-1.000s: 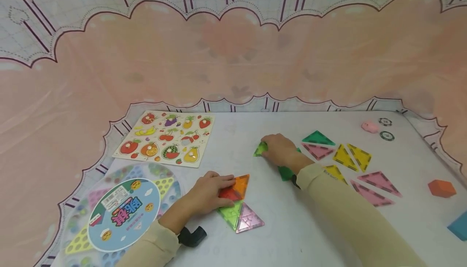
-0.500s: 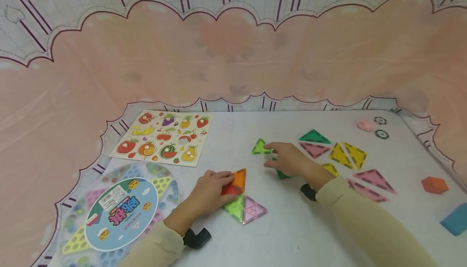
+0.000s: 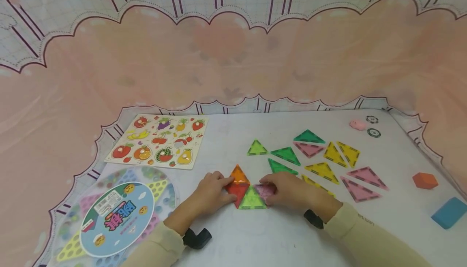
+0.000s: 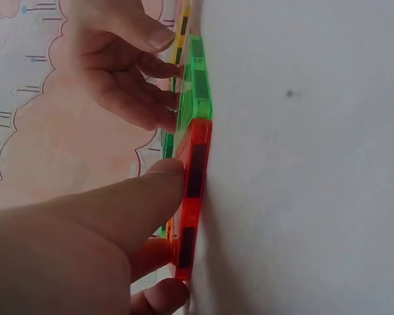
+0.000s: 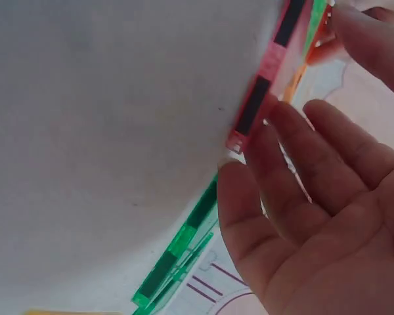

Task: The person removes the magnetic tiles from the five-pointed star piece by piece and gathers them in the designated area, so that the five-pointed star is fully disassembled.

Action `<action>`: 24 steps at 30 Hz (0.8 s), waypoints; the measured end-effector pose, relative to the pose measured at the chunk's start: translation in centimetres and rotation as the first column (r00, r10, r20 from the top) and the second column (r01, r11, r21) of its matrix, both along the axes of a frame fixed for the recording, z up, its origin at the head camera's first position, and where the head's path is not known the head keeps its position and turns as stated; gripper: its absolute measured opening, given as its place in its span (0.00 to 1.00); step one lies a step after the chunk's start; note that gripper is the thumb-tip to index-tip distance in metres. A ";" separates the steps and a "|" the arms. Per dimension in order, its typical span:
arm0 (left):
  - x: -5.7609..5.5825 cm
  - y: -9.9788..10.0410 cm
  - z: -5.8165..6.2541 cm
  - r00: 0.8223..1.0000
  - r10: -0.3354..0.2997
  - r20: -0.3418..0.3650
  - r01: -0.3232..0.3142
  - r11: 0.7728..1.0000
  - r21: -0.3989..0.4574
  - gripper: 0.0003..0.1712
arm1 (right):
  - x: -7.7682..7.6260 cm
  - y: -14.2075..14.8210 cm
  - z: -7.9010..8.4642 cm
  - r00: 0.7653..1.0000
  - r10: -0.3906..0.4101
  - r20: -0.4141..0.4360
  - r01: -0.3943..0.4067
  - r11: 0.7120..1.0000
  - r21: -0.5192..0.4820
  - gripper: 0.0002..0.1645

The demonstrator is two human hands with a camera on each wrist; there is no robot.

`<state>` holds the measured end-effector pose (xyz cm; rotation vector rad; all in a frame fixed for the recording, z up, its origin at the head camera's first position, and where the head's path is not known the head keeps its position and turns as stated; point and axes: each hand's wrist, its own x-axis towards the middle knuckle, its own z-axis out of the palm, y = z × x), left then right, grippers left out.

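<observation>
Four-colour row of triangular magnetic tiles lies joined before me in the head view. My left hand (image 3: 213,194) holds the red tile (image 3: 238,191), thumb on its near part and fingers by its far side. Above it sits the orange tile (image 3: 239,175), and a light-green tile (image 3: 252,199) adjoins on the right. The pink tile (image 3: 263,191) is at the right end, between the thumb and fingers of my right hand (image 3: 292,191), which partly cover it. In the right wrist view, fingertips touch the pink tile's edge (image 5: 255,105).
Beyond lie a loose light-green tile (image 3: 257,148), dark-green tiles (image 3: 286,154), yellow tiles (image 3: 322,171) and pink tiles (image 3: 361,190). At left are a fruit puzzle board (image 3: 157,141) and a round game board (image 3: 116,218). An orange block (image 3: 425,180) and blue block (image 3: 449,213) stand right.
My right hand has left the loose light-green tile and come nearer, to the pink tile. The joined tiles have turned counterclockwise. My left hand stays at the red tile.
</observation>
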<state>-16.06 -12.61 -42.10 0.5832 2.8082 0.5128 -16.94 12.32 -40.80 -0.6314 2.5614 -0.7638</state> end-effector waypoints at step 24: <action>0.0 2.4 -0.7 0.978 -0.164 -0.126 0.163 0.986 -0.019 0.38 | 2.0 0.5 -0.2 0.971 0.137 -0.196 -0.113 0.985 0.129 0.29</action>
